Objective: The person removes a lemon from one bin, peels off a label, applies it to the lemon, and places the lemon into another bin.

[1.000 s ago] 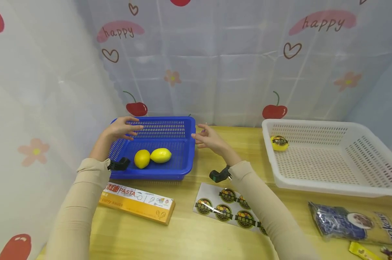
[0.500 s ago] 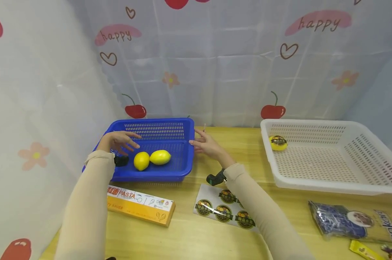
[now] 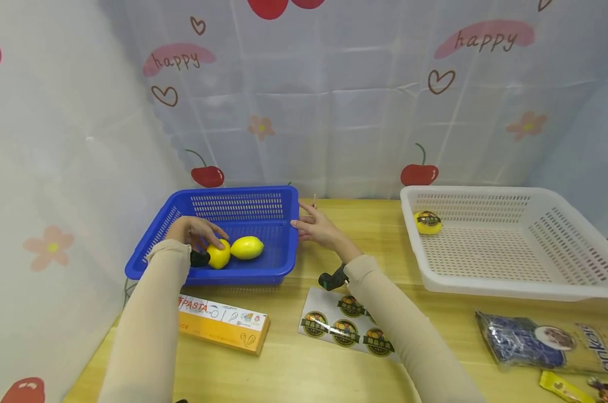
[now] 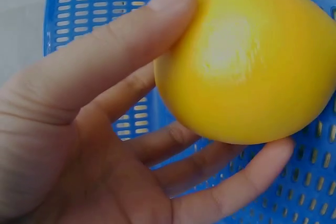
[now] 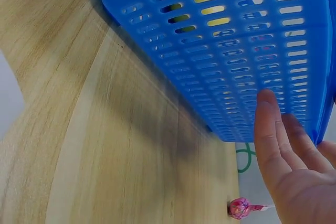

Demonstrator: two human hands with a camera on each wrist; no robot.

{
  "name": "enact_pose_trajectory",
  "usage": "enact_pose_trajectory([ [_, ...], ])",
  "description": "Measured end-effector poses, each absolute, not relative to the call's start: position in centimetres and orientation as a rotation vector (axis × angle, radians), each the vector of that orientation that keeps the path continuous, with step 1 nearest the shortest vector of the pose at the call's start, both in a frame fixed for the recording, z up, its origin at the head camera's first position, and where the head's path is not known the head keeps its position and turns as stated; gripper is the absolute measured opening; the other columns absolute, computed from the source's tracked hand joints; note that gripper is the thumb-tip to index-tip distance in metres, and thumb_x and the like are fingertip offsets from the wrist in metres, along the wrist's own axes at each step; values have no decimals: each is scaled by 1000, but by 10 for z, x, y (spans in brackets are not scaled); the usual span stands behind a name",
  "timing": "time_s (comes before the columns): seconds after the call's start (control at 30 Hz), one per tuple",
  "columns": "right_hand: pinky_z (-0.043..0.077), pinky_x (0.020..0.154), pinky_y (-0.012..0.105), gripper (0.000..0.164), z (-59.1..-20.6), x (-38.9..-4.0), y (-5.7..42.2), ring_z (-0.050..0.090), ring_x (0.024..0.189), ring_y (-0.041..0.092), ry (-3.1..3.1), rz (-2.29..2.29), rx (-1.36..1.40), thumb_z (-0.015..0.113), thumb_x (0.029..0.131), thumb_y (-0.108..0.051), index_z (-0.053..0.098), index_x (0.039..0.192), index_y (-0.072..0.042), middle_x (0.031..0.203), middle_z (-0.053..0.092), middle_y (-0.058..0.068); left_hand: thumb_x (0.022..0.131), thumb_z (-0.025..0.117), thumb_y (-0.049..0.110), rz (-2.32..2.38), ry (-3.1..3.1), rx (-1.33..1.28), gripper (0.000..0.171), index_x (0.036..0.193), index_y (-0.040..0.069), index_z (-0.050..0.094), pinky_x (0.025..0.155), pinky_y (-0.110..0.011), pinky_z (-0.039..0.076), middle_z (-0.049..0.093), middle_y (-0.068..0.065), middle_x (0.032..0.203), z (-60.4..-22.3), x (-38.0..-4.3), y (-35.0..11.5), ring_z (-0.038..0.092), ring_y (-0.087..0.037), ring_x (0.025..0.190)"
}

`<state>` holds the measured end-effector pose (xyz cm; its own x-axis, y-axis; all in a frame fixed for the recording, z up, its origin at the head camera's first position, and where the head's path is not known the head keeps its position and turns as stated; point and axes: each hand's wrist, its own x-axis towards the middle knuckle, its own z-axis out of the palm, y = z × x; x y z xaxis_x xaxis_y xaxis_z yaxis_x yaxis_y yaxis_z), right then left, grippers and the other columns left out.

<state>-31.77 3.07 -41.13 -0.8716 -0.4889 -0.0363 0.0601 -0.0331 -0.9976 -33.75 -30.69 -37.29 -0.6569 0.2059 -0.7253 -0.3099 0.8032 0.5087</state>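
Observation:
My left hand is inside the blue basket, its thumb and fingers around a yellow lemon. In the left wrist view, the thumb presses the top side of that lemon and the fingers curl beneath it. A second lemon lies just to its right in the basket. My right hand is at the basket's right side, the thumb by the rim. In the right wrist view, its fairly straight fingers touch or nearly touch the slotted outer wall.
A white basket on the right holds a stickered lemon. In front lie a pasta box, a sticker sheet, an Ankara pasta packet and a yellow wrapped snack. A pink-wrapped lollipop lies behind the right hand.
My left hand has come down into the blue basket from its rear left rim and closed around the left lemon. The right hand has moved slightly to the basket's right side.

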Motion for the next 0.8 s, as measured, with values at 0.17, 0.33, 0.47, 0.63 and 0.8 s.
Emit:
enact_pose_trajectory([
  [0.17, 45, 93, 53, 70, -412, -317, 31, 64, 90, 27, 1889, -1951, -448, 53, 95, -7, 14, 152, -15, 139, 42, 28, 84, 70, 31, 797, 2127, -92, 60, 132, 1, 50, 89, -40, 48, 52, -20, 128, -375, -338, -304, 51, -37, 113],
  [0.33, 45, 92, 52, 70, -411, -317, 31, 64, 91, 28, 1902, -1937, -465, 53, 95, -8, 13, 152, -15, 139, 42, 28, 85, 69, 28, 792, 2153, -93, 59, 129, -6, 49, 89, -42, 49, 56, -17, 115, -376, -339, -304, 53, -32, 104],
  [0.47, 45, 92, 53, 69, -411, -317, 30, 64, 94, 31, 1896, -1939, -463, 53, 96, -8, 13, 152, -15, 138, 43, 28, 85, 65, 31, 782, 2237, -60, 62, 129, -8, 44, 81, -43, 53, 52, -20, 113, -372, -337, -307, 56, -32, 95],
  [0.63, 46, 91, 53, 68, -412, -316, 30, 64, 93, 30, 1917, -1944, -457, 53, 96, -8, 15, 152, -15, 138, 42, 28, 92, 58, 29, 949, 2353, 19, 58, 127, -12, 39, 80, -43, 54, 48, -22, 112, -360, -333, -309, 53, -31, 96],
  [0.8, 42, 92, 58, 64, -413, -311, 29, 66, 84, 25, 1936, -1975, -478, 52, 96, -10, 17, 151, -9, 132, 47, 32, 94, 57, 27, 1174, 2486, 107, 60, 132, -12, 34, 87, -46, 51, 43, -25, 122, -349, -329, -303, 50, -32, 103],
])
